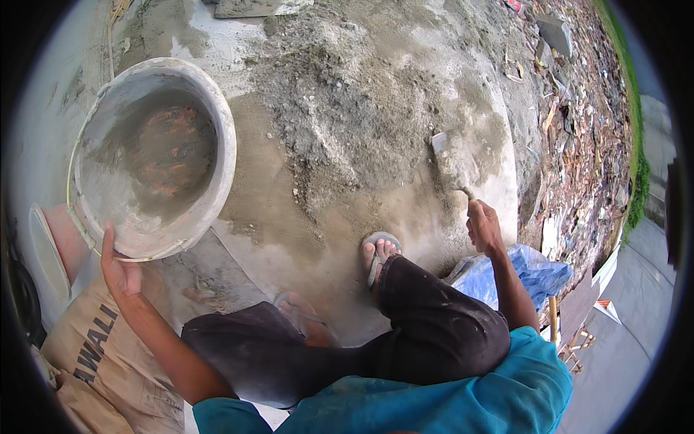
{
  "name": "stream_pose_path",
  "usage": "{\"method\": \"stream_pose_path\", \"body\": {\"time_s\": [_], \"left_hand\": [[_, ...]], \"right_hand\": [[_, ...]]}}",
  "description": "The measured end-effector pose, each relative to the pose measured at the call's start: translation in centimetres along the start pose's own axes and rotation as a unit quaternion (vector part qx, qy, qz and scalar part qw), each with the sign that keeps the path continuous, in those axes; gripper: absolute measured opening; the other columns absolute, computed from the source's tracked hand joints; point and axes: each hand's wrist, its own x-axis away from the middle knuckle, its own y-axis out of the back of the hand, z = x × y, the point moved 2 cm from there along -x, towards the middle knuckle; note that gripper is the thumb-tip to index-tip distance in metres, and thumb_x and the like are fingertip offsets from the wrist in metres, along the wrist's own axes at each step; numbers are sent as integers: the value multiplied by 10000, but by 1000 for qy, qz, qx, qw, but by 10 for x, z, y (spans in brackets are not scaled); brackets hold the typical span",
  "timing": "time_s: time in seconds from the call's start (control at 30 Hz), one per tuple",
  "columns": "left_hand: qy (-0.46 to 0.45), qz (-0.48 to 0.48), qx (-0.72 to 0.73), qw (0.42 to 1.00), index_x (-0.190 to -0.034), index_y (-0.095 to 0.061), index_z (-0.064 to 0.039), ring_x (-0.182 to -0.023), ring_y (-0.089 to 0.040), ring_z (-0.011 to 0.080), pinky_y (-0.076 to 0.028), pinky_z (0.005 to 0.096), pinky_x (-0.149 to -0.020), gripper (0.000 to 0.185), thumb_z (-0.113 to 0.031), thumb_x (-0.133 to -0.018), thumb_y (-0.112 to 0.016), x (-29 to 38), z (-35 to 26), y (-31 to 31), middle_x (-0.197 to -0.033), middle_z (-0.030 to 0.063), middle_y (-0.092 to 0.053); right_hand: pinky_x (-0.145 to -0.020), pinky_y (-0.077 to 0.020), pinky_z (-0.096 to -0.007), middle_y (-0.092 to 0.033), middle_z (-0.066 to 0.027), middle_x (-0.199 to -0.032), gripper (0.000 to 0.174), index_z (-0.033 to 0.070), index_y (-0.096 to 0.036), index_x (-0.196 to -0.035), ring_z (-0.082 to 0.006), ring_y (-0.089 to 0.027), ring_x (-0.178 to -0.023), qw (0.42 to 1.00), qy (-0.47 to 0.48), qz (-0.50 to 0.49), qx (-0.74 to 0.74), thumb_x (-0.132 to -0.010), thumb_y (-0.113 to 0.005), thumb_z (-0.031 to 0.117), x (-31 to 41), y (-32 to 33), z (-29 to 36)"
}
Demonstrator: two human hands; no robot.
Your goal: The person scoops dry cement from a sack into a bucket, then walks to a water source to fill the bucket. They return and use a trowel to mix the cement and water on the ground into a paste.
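Observation:
My left hand (121,271) grips the near rim of a large white bucket (223,179), which tilts so that its inside faces me. Grey mortar residue (171,149) coats the bucket's bottom, with orange patches showing through. A thin wire handle (69,173) hangs along its left side. Over on the right, my right hand (483,225) is closed around the handle of a trowel (456,157). The trowel's flat blade carries pale wet material and rests at or just above the mortar-smeared ground. Between bucket and trowel spreads a heap of grey sand-and-cement mix (347,103).
A brown paper sack (114,347) bearing print lies at lower left, near a pinkish container (60,238). Blue-and-white plastic sheeting (520,276) lies under my right forearm. Litter-strewn ground (580,141) with a concrete block (555,35) borders the right. My sandalled foot (378,252) stands before the heap.

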Motion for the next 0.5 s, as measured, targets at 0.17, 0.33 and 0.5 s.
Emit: {"method": "stream_pose_path", "body": {"time_s": [0.17,0.33,0.5], "left_hand": [[-79,32,-3,996,-1315,-500,71,-1162,-586,292,-481,431,-1001,505,-67,-862,-676,-7,15,-35,-1255,176,-594],[-137,32,34,989,-1255,-506,86,-1125,-601,311,-498,446,-986,429,-6,-853,-625,24,7,-73,-1197,172,-607],[-164,39,43,985,-1271,-512,71,-1099,-615,320,-506,447,-965,507,16,-792,-667,22,2,-90,-1220,187,-606]], "right_hand": [[-409,-350,-277,-451,24,-573,414,92,-491,-805,-85,-433,-451,984,93,150,-5,-1022,-476,445,-27,-115,115],[-513,-471,-319,-618,-51,-678,423,90,-649,-1015,-146,-595,-568,981,186,56,25,-991,-513,491,-18,-110,141],[-580,-501,-388,-687,-121,-763,432,114,-587,-1215,-239,-658,-640,869,296,-197,345,-982,-553,476,12,-74,175]]}}
